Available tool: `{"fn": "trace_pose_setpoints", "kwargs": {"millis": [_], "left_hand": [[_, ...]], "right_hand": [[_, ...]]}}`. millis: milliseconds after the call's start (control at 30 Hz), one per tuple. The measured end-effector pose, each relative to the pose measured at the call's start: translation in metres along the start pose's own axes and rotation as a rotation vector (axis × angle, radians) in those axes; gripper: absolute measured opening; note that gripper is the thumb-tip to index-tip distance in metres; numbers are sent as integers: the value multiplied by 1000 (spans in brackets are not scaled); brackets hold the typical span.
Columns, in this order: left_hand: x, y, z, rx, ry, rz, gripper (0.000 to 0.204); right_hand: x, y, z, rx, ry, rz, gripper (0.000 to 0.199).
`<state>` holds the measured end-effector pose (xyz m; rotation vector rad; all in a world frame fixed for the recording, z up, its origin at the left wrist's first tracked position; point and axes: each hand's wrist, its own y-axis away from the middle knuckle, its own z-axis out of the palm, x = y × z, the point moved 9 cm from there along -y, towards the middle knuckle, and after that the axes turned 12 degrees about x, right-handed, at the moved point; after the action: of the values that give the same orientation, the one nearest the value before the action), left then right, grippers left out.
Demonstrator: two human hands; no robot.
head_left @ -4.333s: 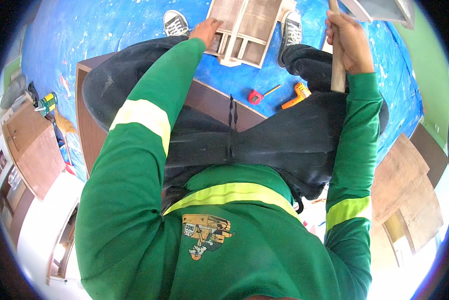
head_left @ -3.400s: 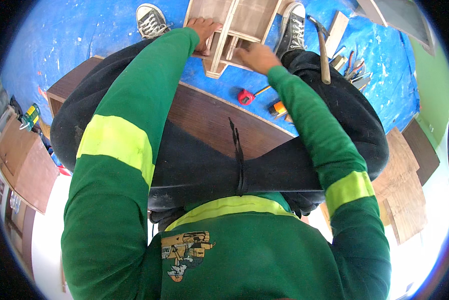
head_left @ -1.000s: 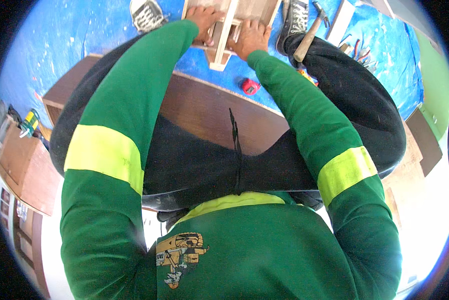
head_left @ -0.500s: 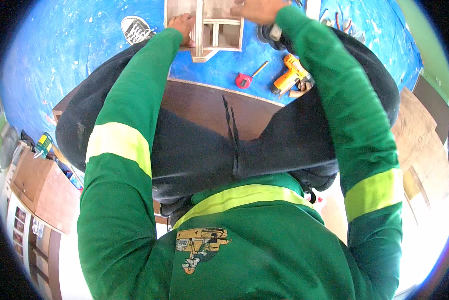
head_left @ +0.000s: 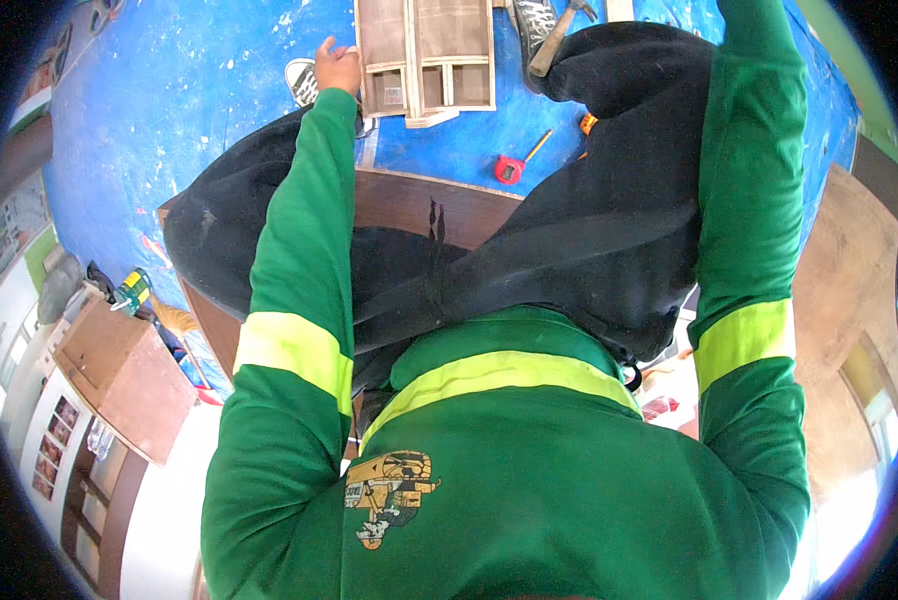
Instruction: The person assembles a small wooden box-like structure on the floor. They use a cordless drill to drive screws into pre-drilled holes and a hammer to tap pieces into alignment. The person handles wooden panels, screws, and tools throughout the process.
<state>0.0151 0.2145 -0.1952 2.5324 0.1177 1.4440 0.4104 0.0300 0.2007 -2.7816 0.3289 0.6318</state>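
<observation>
A wooden box frame with small compartments at its near end lies on the blue sheet at the top of the view. Just left of it is my left hand, empty, with a finger stretched out and the others partly bent. My right arm reaches up past the top right edge, so only its green sleeve shows and the hand is out of the picture. A hammer with a wooden handle rests by my right shoe and leg.
A red tape measure and a pencil lie on the blue sheet. An orange tool is mostly hidden behind my right knee. I sit cross-legged by a dark brown board. At far left stands a wooden cabinet.
My left hand has come off the box to its left side. The right hand has left the box and gone out of view at upper right. The whole view has shifted slightly.
</observation>
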Motion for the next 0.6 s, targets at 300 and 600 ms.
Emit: {"fn": "trace_pose_setpoints", "kwargs": {"millis": [300, 600], "left_hand": [[95, 17, -75, 176, 490, -237, 68], [153, 39, -107, 125, 431, -61, 62]], "right_hand": [[24, 9, 14, -86, 129, 163, 69], [17, 11, 7, -54, 126, 185, 69]]}}
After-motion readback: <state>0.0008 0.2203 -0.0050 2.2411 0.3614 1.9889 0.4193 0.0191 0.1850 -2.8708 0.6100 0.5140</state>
